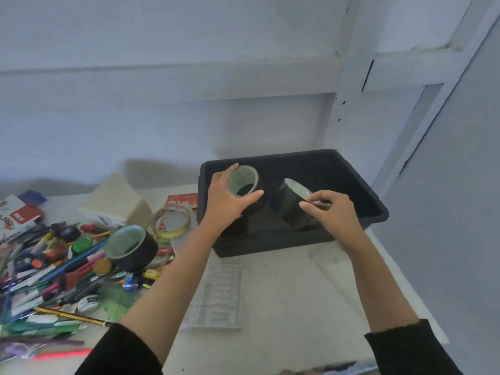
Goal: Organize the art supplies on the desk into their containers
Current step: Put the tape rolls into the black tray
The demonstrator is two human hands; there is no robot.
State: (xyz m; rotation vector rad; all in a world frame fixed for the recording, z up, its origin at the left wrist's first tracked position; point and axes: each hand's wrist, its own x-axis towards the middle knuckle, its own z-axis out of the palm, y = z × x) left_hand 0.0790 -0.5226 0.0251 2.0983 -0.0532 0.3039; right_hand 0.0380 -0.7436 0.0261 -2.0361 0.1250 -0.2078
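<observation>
Over the rectangular black plastic bin [359, 180] on the white desk [284, 288], the left hand [226, 204] grasps one thick round roll of black tape [250, 189] with a pale core, while the right hand [334, 211] pinches a second, tilted black roll [289, 204], and a third black roll [135, 246] lies on the pen pile [48, 272].

The white bench [284, 293] carries a black bin [270, 243] at back right, a clear plastic tray [216, 299] before it, and a heap of pens [40, 280] at left.
</observation>
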